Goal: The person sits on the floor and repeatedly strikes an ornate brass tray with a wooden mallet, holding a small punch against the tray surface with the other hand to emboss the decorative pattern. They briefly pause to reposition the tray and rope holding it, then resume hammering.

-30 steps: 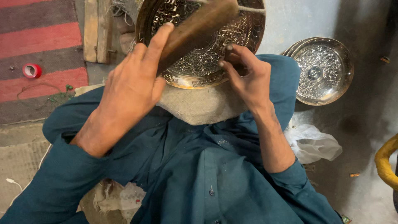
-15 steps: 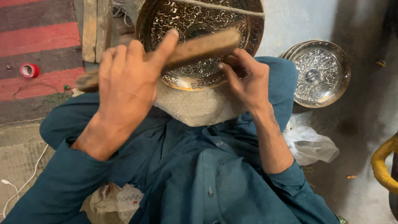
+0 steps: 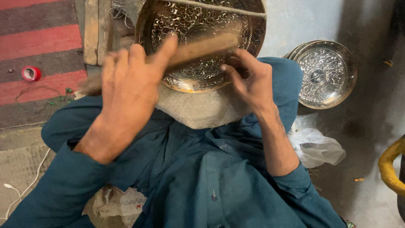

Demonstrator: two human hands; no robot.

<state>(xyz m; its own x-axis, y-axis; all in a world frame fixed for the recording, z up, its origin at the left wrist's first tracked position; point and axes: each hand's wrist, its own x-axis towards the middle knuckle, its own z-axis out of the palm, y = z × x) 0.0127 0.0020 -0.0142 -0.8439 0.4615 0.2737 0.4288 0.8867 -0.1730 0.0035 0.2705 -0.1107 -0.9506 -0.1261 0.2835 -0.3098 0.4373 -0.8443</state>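
Observation:
A round engraved brass tray (image 3: 198, 29) rests on a grey cloth pad (image 3: 198, 109) over my lap. My left hand (image 3: 126, 90) grips a brown wooden mallet (image 3: 198, 50), its head lying across the tray's middle, my index finger stretched along it. My right hand (image 3: 249, 80) is closed at the tray's lower right rim, fingers pinched around a small tool that is mostly hidden. A taut string (image 3: 219, 7) crosses the tray's top.
A stack of silver engraved plates (image 3: 322, 74) lies on the floor to the right. A crumpled white plastic bag (image 3: 314, 145) sits by my right elbow. A red tape roll (image 3: 31, 73) lies on the striped rug at left. A yellow curved pipe (image 3: 390, 166) is at the right edge.
The mallet has swung down from a raised tilt to lie nearly flat across the tray. My left hand dropped lower with it. My right hand stayed at the rim.

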